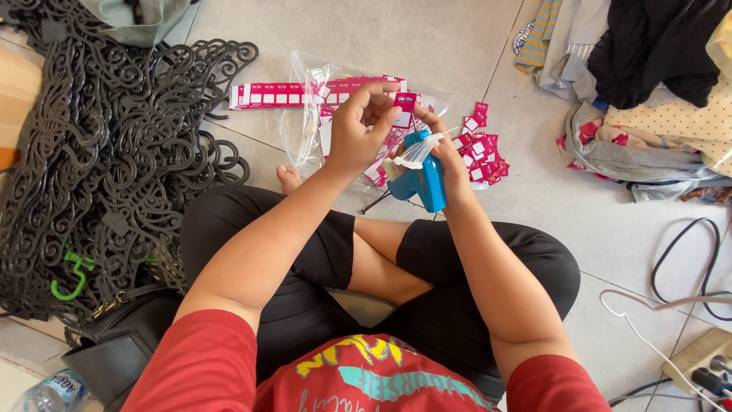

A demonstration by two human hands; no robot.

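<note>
Grey floor tiles (427,46) are spreading out under a person who is sitting cross-legged in black shorts and a red shirt.

Both hands are meeting up front, over the knees. The left hand (354,137) is curling its fingers w/ the thumb and fingertips pinching a small pink tag (405,103). So that hand is closed on the tag, not loose. The right hand (450,156) is wrapping round a blue tagging gun (421,179), gripping it tight from the side, w/ the thumb reaching up to touch the same pink tag. A white fan of plastic tag pins (418,151) is sticking out of the top of the gun, btw the two hands.

Just behind the hands a clear plastic bag (305,114) is lying flat on the floor, w/ a long strip of pink tags (274,95) lying partly on it. A loose pile of pink tags (482,149) is sitting right beside the right hand.

On the left a big heap of black curly hangers (107,152) is lying, w/ one green hook (72,278) poking out. A black bag (114,351) is resting near the left knee. Top right, a pile of clothes (648,91) is bunching up. Bottom right, cables (686,275) are running to a power strip (701,355).
</note>
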